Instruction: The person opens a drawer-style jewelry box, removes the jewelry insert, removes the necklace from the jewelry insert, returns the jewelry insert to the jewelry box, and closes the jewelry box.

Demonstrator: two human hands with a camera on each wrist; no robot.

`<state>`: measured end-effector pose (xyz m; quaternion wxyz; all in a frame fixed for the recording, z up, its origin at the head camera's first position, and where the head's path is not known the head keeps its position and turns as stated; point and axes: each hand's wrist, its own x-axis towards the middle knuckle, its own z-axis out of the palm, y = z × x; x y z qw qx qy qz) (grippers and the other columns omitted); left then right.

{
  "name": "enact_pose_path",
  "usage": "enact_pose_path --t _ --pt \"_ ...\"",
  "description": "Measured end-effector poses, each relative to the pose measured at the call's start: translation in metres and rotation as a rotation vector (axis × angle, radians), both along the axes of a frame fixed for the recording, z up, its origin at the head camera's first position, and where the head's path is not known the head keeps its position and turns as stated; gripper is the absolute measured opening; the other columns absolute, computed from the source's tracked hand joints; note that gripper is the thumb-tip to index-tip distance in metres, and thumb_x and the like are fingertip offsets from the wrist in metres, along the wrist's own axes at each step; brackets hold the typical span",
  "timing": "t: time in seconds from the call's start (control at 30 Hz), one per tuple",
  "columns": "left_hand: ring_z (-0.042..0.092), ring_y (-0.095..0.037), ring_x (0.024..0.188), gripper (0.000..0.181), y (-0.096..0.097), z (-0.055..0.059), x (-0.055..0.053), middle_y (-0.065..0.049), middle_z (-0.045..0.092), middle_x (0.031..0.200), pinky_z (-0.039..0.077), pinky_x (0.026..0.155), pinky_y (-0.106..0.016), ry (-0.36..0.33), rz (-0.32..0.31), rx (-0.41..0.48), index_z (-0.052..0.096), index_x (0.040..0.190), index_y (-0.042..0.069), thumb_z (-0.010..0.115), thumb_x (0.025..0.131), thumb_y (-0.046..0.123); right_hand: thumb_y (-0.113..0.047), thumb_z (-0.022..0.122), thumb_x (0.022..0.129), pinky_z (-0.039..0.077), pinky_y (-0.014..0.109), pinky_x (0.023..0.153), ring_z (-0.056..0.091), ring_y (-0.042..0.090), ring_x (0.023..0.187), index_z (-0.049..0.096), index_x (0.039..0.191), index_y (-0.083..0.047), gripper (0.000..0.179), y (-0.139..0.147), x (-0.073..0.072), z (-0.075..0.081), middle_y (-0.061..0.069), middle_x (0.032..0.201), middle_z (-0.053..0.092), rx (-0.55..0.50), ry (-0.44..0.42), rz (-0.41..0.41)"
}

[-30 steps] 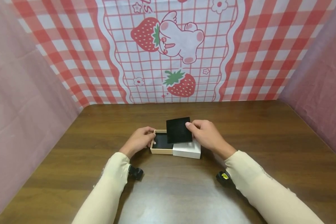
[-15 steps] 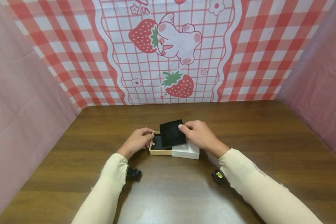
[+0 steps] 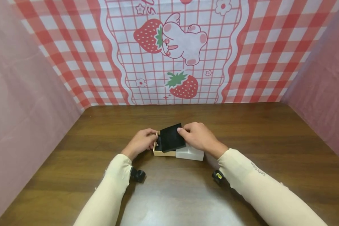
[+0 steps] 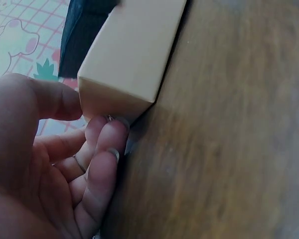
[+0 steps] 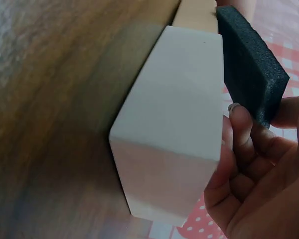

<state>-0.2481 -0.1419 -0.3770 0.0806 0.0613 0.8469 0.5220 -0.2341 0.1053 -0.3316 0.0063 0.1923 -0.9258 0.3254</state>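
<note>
A tan box drawer (image 3: 164, 153) lies on the table, partly slid out of its white sleeve (image 3: 190, 153). At the drawer's left end is my left hand (image 3: 141, 142); in the left wrist view the thumb and curled fingers (image 4: 102, 169) grip its end wall (image 4: 109, 99). My right hand (image 3: 199, 136) pinches a square black foam pad (image 3: 170, 138) by its right corner, tilted over the drawer. The right wrist view shows the pad's thickness (image 5: 254, 64), thumb on one side and fingertips on the other. Most of the drawer's dark inside is hidden beneath the pad.
The brown wooden table (image 3: 169, 194) runs back to a red and white checked cloth (image 3: 260, 62) with strawberry prints. Pink cloth (image 3: 28, 78) hangs at both sides. A black wrist camera (image 3: 137, 174) sits by each sleeve cuff.
My right hand has moved left and slightly down with the foam pad, which has turned and covers more of the drawer. The left hand has stayed at the drawer's end.
</note>
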Motion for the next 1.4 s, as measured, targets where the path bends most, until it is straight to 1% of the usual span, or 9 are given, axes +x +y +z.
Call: enact_pose_path --t 0.13,0.4,0.57,0.77,0.97,1.07,1.2,1.3,1.4 --pt "0.054 -0.015 0.063 0.029 0.003 0.001 0.0 -0.006 0.059 0.072 0.047 0.06 -0.026 0.005 0.006 -0.014 0.065 0.122 0.002 0.055 0.097 0.015 -0.04 0.052 0.102 0.036 0.031 0.053 0.048 0.016 0.057 0.065 0.072 -0.016 0.041 -0.002 -0.001 0.0 0.001 0.064 0.053 0.04 -0.002 -0.004" --pt "0.055 -0.014 0.063 0.028 0.004 0.002 -0.002 -0.005 0.059 0.073 0.047 0.059 -0.026 0.006 -0.008 -0.004 0.065 0.119 0.001 0.055 0.097 0.015 -0.04 0.051 0.103 0.036 0.031 0.053 0.047 0.016 0.058 0.063 0.069 -0.015 0.043 -0.006 -0.003 0.003 0.001 0.065 0.053 0.06 -0.012 -0.023" --pt "0.055 -0.014 0.063 0.028 0.003 0.002 -0.002 -0.005 0.06 0.075 0.046 0.059 -0.026 0.012 -0.011 -0.004 0.065 0.119 0.0 0.055 0.098 0.015 -0.04 0.052 0.102 0.036 0.032 0.053 0.048 0.016 0.06 0.063 0.068 -0.015 0.043 -0.008 -0.004 0.004 0.001 0.066 0.055 0.064 -0.012 -0.038" --pt "0.055 -0.014 0.064 0.027 0.002 0.0 -0.003 -0.006 0.061 0.077 0.048 0.06 -0.026 0.011 0.002 0.009 0.065 0.119 0.0 0.055 0.099 0.016 -0.04 0.052 0.102 0.038 0.032 0.055 0.051 0.017 0.064 0.069 0.078 -0.015 0.039 -0.012 -0.006 0.004 0.001 0.074 0.062 0.103 -0.024 -0.051" --pt "0.055 -0.014 0.062 0.028 0.001 -0.001 -0.002 -0.006 0.059 0.073 0.047 0.058 -0.025 0.025 0.008 0.005 0.067 0.116 0.0 0.054 0.101 0.02 -0.043 0.051 0.101 0.04 0.035 0.056 0.056 0.018 0.068 0.074 0.09 -0.016 0.038 -0.02 -0.006 0.004 0.0 0.085 0.067 0.161 -0.028 -0.106" --pt "0.056 -0.015 0.063 0.031 0.001 -0.001 -0.002 -0.006 0.059 0.073 0.047 0.059 -0.027 0.02 0.017 -0.007 0.069 0.114 0.002 0.055 0.102 0.027 -0.044 0.05 0.1 0.041 0.036 0.057 0.057 0.019 0.069 0.074 0.087 -0.018 0.038 -0.023 -0.005 0.003 -0.001 0.085 0.068 0.185 -0.006 -0.132" --pt "0.057 -0.016 0.066 0.035 0.0 -0.001 -0.002 -0.006 0.06 0.075 0.048 0.062 -0.028 0.004 0.019 -0.025 0.069 0.116 0.006 0.056 0.102 0.035 -0.043 0.047 0.101 0.042 0.038 0.056 0.058 0.02 0.066 0.071 0.076 -0.019 0.041 -0.027 -0.003 0.002 -0.001 0.079 0.066 0.216 0.032 -0.155" --pt "0.057 -0.016 0.067 0.036 0.0 -0.001 -0.002 -0.005 0.061 0.075 0.049 0.063 -0.028 -0.004 0.013 -0.031 0.069 0.117 0.007 0.056 0.102 0.037 -0.043 0.046 0.101 0.043 0.04 0.057 0.058 0.021 0.066 0.068 0.07 -0.02 0.044 -0.03 -0.002 0.001 -0.001 0.075 0.064 0.24 0.06 -0.173" --pt "0.057 -0.016 0.066 0.036 0.0 -0.001 -0.002 -0.005 0.061 0.074 0.049 0.063 -0.029 -0.006 0.008 -0.027 0.068 0.116 0.007 0.057 0.101 0.038 -0.042 0.047 0.101 0.043 0.041 0.057 0.058 0.022 0.065 0.066 0.068 -0.019 0.044 -0.032 -0.001 0.0 0.0 0.071 0.063 0.258 0.086 -0.189"
